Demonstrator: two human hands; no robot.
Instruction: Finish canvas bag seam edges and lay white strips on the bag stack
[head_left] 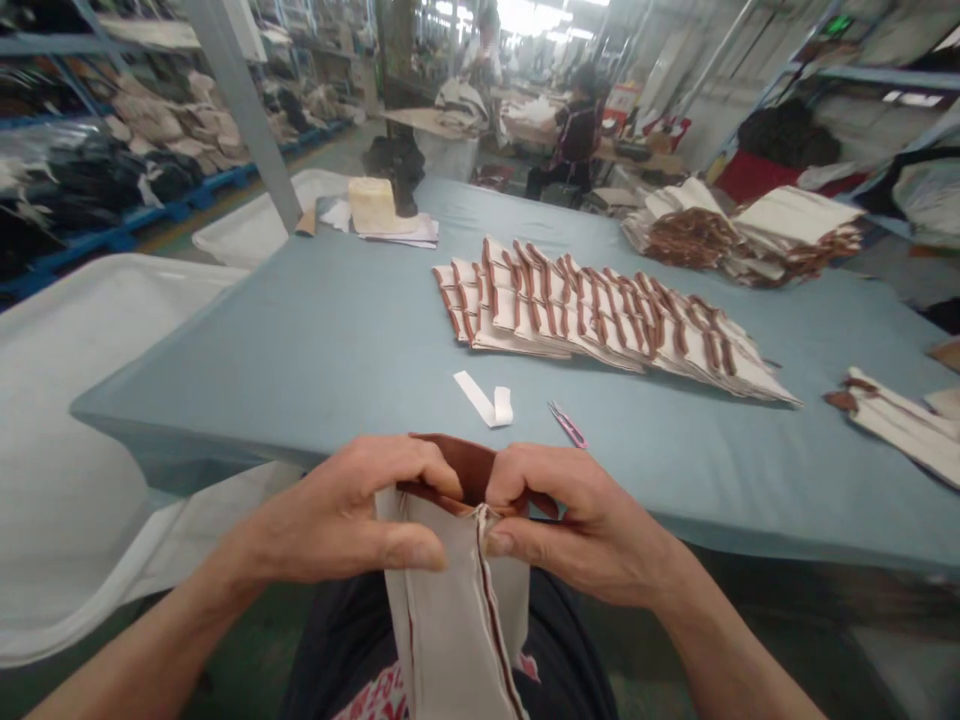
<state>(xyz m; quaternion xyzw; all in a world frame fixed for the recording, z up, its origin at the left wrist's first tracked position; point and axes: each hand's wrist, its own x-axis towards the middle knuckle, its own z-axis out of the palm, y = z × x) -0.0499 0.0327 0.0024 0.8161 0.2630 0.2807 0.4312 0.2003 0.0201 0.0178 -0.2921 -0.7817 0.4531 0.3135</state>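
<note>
Cream fabric piece w/ brown edging [439, 625] is held up at bottom ctr of the frame, in front of the near table edge. Prob. light, tbh, and fairly soft, though some body is suggested by the way its walls stand. Not fragile, prob. not slippery either; a bit of sag should be expected if only one side is held. Best taken by the top rim, esp. at the thick seam [489, 590], where more stiffness is likely.

Grip-wise: rim is held by both hands. By the left hand [349, 510] it's taken w/ fingers over the edge and thumb flat on the front, a smallish gap. By the right hand [574, 520] the seam top is pinched, v. narrow, thumb pressed near it. Brown flap [472, 468] is seen behind the fingers. Pink snips [568, 425] and white strip [484, 400] are left on the table [300, 340], approx. mid-frame, untouched.
</note>
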